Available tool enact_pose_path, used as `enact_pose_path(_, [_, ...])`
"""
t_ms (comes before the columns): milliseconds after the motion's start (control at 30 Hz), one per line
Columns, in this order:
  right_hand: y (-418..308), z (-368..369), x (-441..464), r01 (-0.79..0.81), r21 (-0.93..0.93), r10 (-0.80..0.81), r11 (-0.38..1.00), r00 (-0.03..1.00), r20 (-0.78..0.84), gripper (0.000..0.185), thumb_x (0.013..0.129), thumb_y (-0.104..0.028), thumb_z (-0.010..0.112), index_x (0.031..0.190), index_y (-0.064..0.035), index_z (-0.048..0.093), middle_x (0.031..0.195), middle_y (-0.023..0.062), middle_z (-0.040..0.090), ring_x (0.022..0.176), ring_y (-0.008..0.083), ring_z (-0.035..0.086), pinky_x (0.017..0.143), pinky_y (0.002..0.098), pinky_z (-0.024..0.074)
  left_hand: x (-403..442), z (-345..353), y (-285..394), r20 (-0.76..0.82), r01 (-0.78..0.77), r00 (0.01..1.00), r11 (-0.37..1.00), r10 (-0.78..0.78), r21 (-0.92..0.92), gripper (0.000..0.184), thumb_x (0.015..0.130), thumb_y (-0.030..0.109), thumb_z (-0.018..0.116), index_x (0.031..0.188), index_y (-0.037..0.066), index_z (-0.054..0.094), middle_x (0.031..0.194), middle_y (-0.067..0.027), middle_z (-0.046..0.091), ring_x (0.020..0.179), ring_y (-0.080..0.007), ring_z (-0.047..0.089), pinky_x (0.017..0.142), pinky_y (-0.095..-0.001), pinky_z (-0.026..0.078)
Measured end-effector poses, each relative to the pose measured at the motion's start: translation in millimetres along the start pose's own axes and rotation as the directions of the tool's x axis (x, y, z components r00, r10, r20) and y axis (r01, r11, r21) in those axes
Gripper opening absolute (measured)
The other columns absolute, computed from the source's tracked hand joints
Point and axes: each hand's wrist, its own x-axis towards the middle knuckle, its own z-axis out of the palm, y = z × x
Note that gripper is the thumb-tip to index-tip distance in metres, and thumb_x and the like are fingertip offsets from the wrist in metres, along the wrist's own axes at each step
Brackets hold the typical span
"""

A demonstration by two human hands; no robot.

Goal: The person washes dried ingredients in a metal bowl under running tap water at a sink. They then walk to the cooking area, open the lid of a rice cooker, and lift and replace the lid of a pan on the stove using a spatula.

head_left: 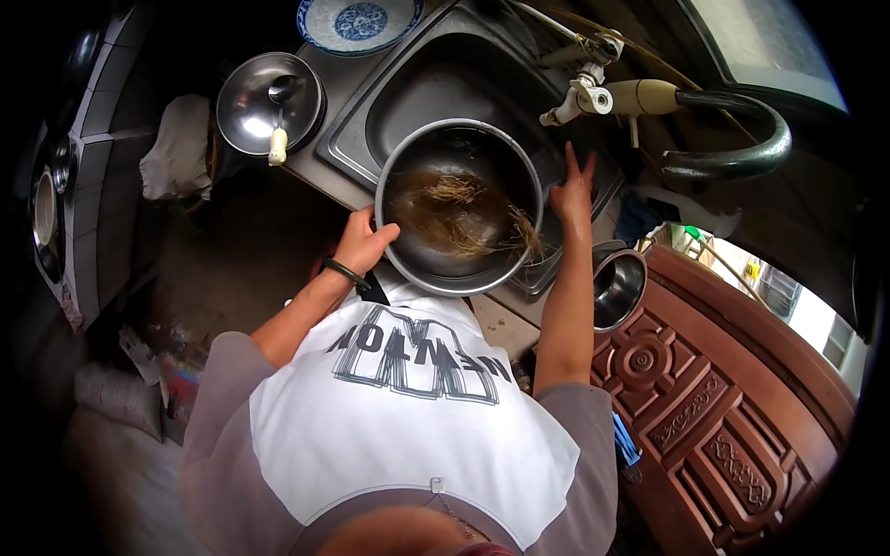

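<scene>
Grips the left rim of a round metal basin [422,258] with the left hand [364,243], thumb over the edge, fingers mostly hidden behind the wall. Holds the right hand [575,193] open, fingers spread and pointing away from the body, just beside the basin's right rim; hard to tell whether touching it. Inside the basin, brownish water and thin, straw-coloured, root-like strands [454,190], clumped near the middle and trailing to the right rim. Basin directly in front of the body, over the near part of a metal sink [445,83]; impossible to tell whether resting there or lifted.

Beyond the right hand, a faucet [586,94] and a thick curved pipe [732,169]. Left of the sink, a shiny metal bowl [243,119] with a pale-handled ladle [278,146] inside. On the counter [324,176] at the far left, a blue-and-white plate [362,20]. To the right, a smaller metal bowl [619,292] near a carved brown door [705,389].
</scene>
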Motion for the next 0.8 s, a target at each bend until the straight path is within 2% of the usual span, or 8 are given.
enact_pose_path(33, [-16.1, -7.3, -0.2, -0.046, 0.094, 0.042, 0.995, 0.998, 0.043, 0.029, 0.086, -0.023, 0.067, 0.109, -0.0064, 0.069, 0.126, 0.0186, 0.058, 0.093, 0.022, 0.063, 0.085, 0.0337, 0.0478, 1.2, 0.3, 0.6, 0.002, 0.005, 1.0, 1.0, -0.005, 0.005, 0.032, 0.078, 0.002, 0.056, 0.109, -0.008, 0.059, 0.087, -0.0081, 0.066, 0.07, -0.0126, 0.062, 0.059, -0.0258, 0.051])
enact_pose_path(100, [-37.1, -30.3, -0.8, -0.254, 0.426, 0.117, 0.868, 0.94, 0.321, 0.034, 0.086, -0.026, 0.066, 0.114, -0.0074, 0.067, 0.122, 0.0181, 0.06, 0.091, 0.0226, 0.064, 0.084, 0.0324, 0.0479, 0.9, 1.1, 0.3, 0.008, 0.026, 1.0, 1.0, -0.026, 0.015, 0.031, 0.078, 0.002, 0.056, 0.108, -0.008, 0.06, 0.086, -0.0077, 0.066, 0.069, -0.0126, 0.062, 0.057, -0.0262, 0.051])
enact_pose_path(133, [-45.5, -38.1, -2.0, -0.342, 0.496, 0.117, 0.798, 0.896, 0.429, 0.035, 0.087, -0.028, 0.066, 0.116, -0.0077, 0.066, 0.119, 0.0178, 0.061, 0.089, 0.0229, 0.064, 0.083, 0.0319, 0.048, 1.3, 2.2, 0.4, 0.011, 0.043, 0.999, 0.999, -0.043, 0.013, 0.029, 0.078, 0.003, 0.057, 0.106, -0.007, 0.06, 0.084, -0.0071, 0.065, 0.067, -0.0124, 0.061, 0.056, -0.026, 0.05])
enact_pose_path(200, [-48.9, -43.4, -3.9, -0.338, 0.45, 0.068, 0.826, 0.854, 0.516, 0.035, 0.087, -0.03, 0.066, 0.114, -0.0075, 0.067, 0.112, 0.0171, 0.064, 0.086, 0.0231, 0.064, 0.08, 0.0315, 0.0485, 3.9, 6.0, 1.6, 0.022, 0.072, 0.997, 0.997, -0.073, 0.01, 0.026, 0.078, 0.005, 0.057, 0.102, -0.006, 0.061, 0.079, -0.006, 0.064, 0.063, -0.0121, 0.06, 0.053, -0.0258, 0.048])
enact_pose_path(233, [-38.8, -33.4, -6.8, -0.233, 0.43, 0.033, 0.872, 0.906, 0.423, 0.032, 0.087, -0.028, 0.067, 0.111, -0.0077, 0.068, 0.097, 0.0153, 0.066, 0.08, 0.0223, 0.064, 0.076, 0.0313, 0.0489, 6.9, 6.3, -0.3, 0.036, 0.089, 0.995, 0.996, -0.09, 0.024, 0.024, 0.078, 0.006, 0.058, 0.099, -0.006, 0.061, 0.077, -0.0055, 0.063, 0.061, -0.0118, 0.059, 0.051, -0.0255, 0.047])
enact_pose_path(333, [-37.5, -40.6, -13.3, -0.157, 0.374, 0.019, 0.914, 0.937, 0.349, 0.029, 0.087, -0.027, 0.067, 0.108, -0.0077, 0.07, 0.087, 0.015, 0.064, 0.078, 0.0229, 0.063, 0.073, 0.0322, 0.0491, 11.9, 7.2, -5.6, 0.062, 0.128, 0.989, 0.99, -0.131, 0.051, 0.019, 0.078, 0.008, 0.058, 0.092, -0.004, 0.061, 0.07, -0.0039, 0.06, 0.055, -0.011, 0.055, 0.047, -0.0247, 0.043])
enact_pose_path(500, [-27.5, -46.5, -21.4, -0.172, 0.322, 0.074, 0.931, 0.953, 0.295, 0.027, 0.086, -0.025, 0.067, 0.107, -0.0081, 0.07, 0.082, 0.0142, 0.062, 0.076, 0.0236, 0.063, 0.07, 0.0332, 0.0486, 15.5, 19.7, 3.8, 0.117, 0.167, 0.977, 0.981, -0.177, 0.097, 0.013, 0.076, 0.006, 0.056, 0.087, 0.0, 0.057, 0.064, 0.0007, 0.051, 0.046, -0.0063, 0.044, 0.039, -0.0217, 0.028])
enact_pose_path(800, [-18.7, -66.8, -28.8, -0.225, 0.292, 0.164, 0.93, 0.962, 0.219, 0.026, 0.086, -0.022, 0.066, 0.106, -0.007, 0.07, 0.075, 0.0133, 0.059, 0.068, 0.023, 0.061, 0.064, 0.0339, 0.0467, 30.1, 33.7, 13.7, 0.161, 0.165, 0.968, 0.97, -0.194, 0.176, 0.008, 0.076, 0.007, 0.055, 0.082, 0.001, 0.056, 0.061, 0.0026, 0.046, 0.046, -0.0058, 0.038, 0.04, -0.0228, 0.023])
